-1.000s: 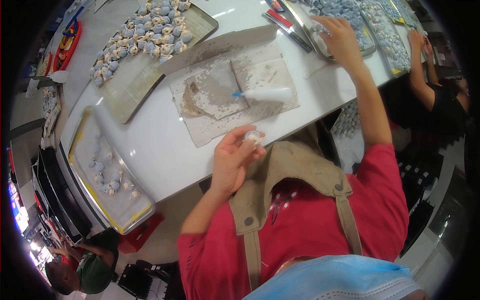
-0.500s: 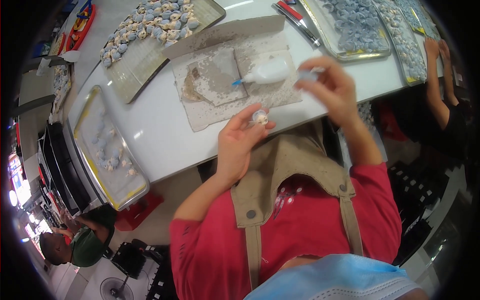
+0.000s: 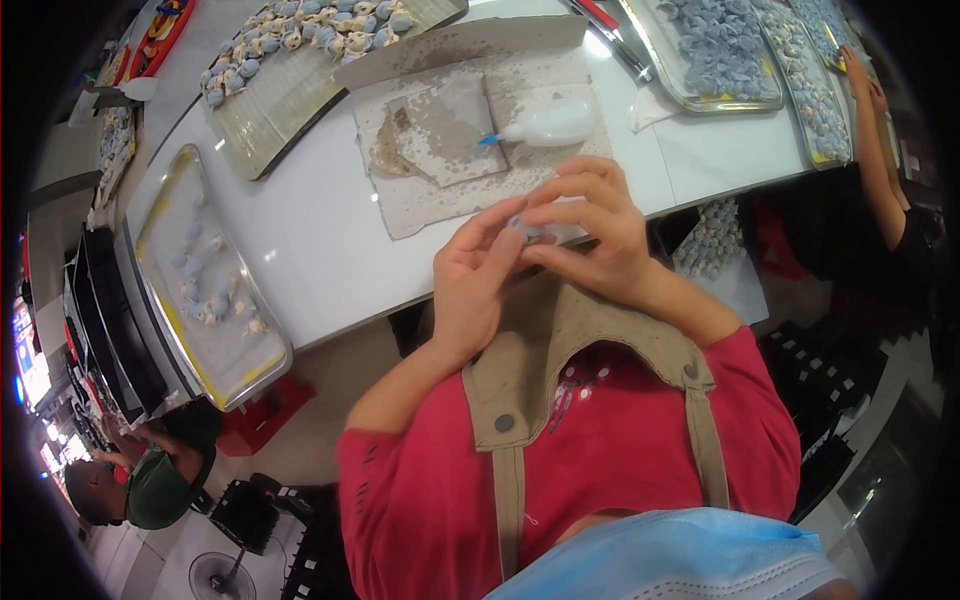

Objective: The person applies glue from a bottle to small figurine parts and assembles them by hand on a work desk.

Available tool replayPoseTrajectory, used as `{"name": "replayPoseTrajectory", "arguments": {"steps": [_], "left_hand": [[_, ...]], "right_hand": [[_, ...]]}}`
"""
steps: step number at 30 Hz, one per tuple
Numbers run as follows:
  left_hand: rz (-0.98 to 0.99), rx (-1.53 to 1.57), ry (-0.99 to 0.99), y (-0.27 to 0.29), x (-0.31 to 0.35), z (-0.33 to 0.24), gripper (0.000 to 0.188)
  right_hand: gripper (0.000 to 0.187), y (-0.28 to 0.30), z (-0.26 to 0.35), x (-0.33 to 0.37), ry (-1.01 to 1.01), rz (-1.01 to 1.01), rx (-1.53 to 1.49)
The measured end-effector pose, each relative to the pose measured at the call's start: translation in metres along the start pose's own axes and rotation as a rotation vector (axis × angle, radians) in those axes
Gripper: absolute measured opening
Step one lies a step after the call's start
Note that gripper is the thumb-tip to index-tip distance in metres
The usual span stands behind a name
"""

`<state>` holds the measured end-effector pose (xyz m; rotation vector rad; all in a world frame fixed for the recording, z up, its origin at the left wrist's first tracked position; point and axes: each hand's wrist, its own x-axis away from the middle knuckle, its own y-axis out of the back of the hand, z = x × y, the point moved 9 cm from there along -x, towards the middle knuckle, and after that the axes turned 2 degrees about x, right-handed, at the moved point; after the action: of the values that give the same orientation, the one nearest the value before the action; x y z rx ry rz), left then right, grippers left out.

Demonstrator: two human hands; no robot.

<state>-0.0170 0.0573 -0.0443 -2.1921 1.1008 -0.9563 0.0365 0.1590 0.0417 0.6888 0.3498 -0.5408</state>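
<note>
In front of my chest both hands meet around a small cream-and-blue figurine (image 3: pixel 525 231). My left hand (image 3: pixel 472 283) is closed on it between thumb and fingers. My right hand (image 3: pixel 604 240) pinches at it from the other side, its fingertips on a grey-blue piece against the figurine. The fingers hide most of both parts. Just beyond, a white squeeze bottle (image 3: pixel 557 123) with a blue nozzle lies on its side on a stained cardboard sheet (image 3: pixel 425 213).
A metal tray (image 3: pixel 232 365) at left holds several small figurines. Farther back, a board (image 3: pixel 255 135) carries many more. At right, a tray (image 3: pixel 690 98) holds grey-blue pieces, beside tweezers (image 3: pixel 632 62) and a white tissue (image 3: pixel 652 108). Another person's arms (image 3: pixel 880 150) work at far right.
My right hand has come down and left, bringing its grey-blue piece to the figurine in my left hand. The left hand stays nearly in place. The view has shifted slightly.
</note>
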Motion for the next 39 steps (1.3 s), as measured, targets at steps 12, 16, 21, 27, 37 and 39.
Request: {"name": "replayPoseTrajectory", "arguments": {"steps": [12,16,21,27,37,39], "left_hand": [[-0.044,-0.287,-0.188,0.001,0.010,-0.023,0.035],[-0.044,-0.284,-0.182,0.003,0.010,-0.020,0.036],[-0.012,-0.407,-0.272,-0.006,0.012,-0.028,0.034],[-0.029,-0.502,-0.321,-0.011,0.013,-0.032,0.030],[0.114,-0.513,-0.411,-0.029,0.011,-0.040,0.033],[0.170,-0.518,-0.380,-0.031,0.012,-0.036,0.037]], "right_hand": [[0.025,-0.002,0.017,0.007,0.022,-0.013,0.266],[0.023,-0.001,0.015,0.010,0.024,-0.016,0.245],[0.020,0.003,0.018,0.009,-0.004,0.000,0.221],[0.019,0.011,0.011,0.005,-0.012,-0.012,0.138],[0.031,0.013,-0.008,0.006,-0.080,0.045,-0.281],[0.039,0.009,-0.018,0.008,-0.189,0.009,-0.454]]}}
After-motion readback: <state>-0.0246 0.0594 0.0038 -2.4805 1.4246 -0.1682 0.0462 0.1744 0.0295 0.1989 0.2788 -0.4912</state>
